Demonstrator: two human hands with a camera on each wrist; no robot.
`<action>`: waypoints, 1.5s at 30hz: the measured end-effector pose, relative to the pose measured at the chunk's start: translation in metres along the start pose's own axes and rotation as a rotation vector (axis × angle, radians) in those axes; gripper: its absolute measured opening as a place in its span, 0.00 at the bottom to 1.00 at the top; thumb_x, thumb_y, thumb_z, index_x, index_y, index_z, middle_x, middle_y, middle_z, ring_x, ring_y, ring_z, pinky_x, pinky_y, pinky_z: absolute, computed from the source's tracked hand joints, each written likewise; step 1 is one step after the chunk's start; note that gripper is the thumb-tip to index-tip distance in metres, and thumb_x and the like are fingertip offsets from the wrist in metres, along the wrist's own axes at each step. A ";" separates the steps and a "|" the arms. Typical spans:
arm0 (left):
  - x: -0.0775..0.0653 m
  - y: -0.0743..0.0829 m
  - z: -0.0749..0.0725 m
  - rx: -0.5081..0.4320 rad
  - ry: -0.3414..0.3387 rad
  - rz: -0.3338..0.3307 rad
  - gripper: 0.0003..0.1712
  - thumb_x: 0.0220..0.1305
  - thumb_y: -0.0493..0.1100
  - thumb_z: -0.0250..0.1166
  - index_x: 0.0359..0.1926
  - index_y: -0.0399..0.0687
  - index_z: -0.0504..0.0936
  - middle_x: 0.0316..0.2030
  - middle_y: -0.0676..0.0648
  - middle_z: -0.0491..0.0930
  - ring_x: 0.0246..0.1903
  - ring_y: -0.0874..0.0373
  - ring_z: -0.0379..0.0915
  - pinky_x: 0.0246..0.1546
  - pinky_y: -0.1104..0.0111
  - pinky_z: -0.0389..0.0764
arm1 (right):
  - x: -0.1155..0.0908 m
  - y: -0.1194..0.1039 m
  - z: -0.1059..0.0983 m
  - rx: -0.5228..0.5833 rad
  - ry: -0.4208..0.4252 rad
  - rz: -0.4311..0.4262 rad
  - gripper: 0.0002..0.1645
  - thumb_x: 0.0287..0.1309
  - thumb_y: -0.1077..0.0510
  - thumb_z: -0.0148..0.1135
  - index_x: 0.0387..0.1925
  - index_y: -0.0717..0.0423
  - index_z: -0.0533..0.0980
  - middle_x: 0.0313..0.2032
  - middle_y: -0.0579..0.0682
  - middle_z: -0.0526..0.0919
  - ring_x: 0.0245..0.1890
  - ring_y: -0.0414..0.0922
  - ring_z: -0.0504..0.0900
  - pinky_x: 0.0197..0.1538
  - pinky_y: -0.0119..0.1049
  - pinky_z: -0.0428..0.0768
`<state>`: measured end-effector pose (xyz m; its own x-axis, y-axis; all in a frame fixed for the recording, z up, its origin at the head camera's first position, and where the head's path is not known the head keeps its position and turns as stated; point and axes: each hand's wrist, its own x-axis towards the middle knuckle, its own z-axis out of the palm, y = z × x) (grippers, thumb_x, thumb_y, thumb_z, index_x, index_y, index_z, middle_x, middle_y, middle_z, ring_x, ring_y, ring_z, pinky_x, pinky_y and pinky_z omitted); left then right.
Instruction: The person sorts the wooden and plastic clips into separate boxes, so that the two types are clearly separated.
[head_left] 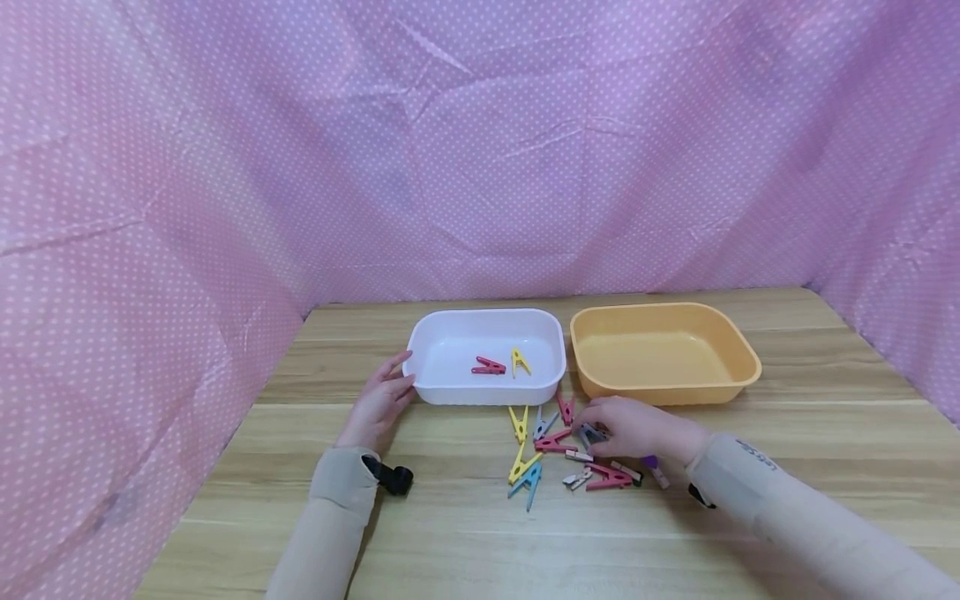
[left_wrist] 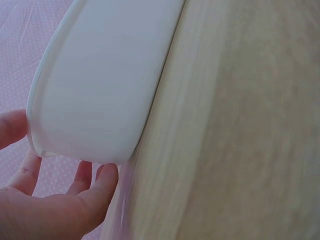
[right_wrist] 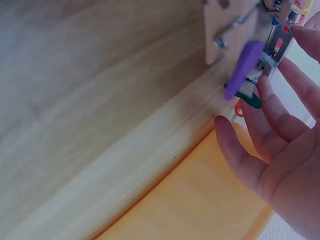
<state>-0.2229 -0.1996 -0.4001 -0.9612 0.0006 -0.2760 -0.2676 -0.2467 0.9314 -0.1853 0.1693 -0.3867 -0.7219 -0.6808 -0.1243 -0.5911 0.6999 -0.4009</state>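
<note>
My left hand [head_left: 377, 406] rests its fingers against the left end of a white plastic basin [head_left: 427, 350]; in the left wrist view its fingertips [left_wrist: 107, 175] touch the basin's wall. Inside that basin lie a red clothespin [head_left: 489, 366] and a yellow clothespin [head_left: 519, 362]. Between thumb and fingers, my right hand [head_left: 630, 427] pinches a grey clothespin [head_left: 591, 434] over a loose pile. The right wrist view shows the grey clothespin [right_wrist: 279, 42] at the fingertips, with a purple clothespin [right_wrist: 245, 67] close by.
An orange basin [head_left: 663, 392] stands right of the white one. Before the basins lie yellow [head_left: 519, 425], red [head_left: 611, 477], blue [head_left: 528, 482] and small wooden clothespins [head_left: 577, 479]. Pink dotted cloth [head_left: 480, 167] hangs behind the wooden table [head_left: 450, 533].
</note>
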 end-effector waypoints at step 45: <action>-0.001 -0.001 -0.003 0.001 -0.038 0.016 0.32 0.68 0.28 0.47 0.71 0.46 0.55 0.68 0.35 0.53 0.67 0.47 0.54 0.70 0.58 0.57 | -0.004 -0.029 -0.032 0.021 0.218 -0.136 0.23 0.46 0.68 0.65 0.48 0.55 0.79 0.39 0.47 0.77 0.34 0.41 0.72 0.35 0.30 0.75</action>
<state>-0.2214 -0.2019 -0.4018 -0.9671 0.0331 -0.2520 -0.2523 -0.2463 0.9358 -0.1769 0.1584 -0.3454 -0.6984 -0.7039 0.1295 -0.6818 0.5991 -0.4198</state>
